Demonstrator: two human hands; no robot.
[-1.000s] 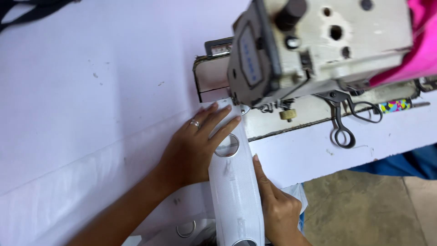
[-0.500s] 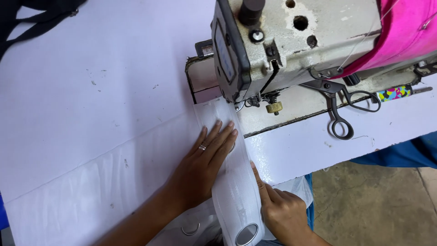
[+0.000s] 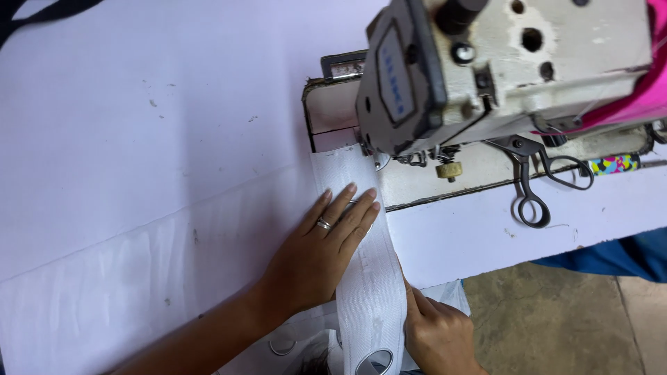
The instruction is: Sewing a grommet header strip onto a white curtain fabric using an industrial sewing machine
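The white strip (image 3: 361,271) is pressed flat by the open left hand (image 3: 316,253), pinched by the right hand (image 3: 434,333), its length running toward the sewing machine (image 3: 486,69).

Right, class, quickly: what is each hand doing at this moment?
Left hand: open, flat on the white strip.
Right hand: pinching the strip's edge; exact grip hard to tell.

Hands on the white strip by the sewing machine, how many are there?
2. The left hand lies flat on the white strip just before the sewing machine; the right hand pinches the strip's edge nearer the table's front. Fingers partly hidden.
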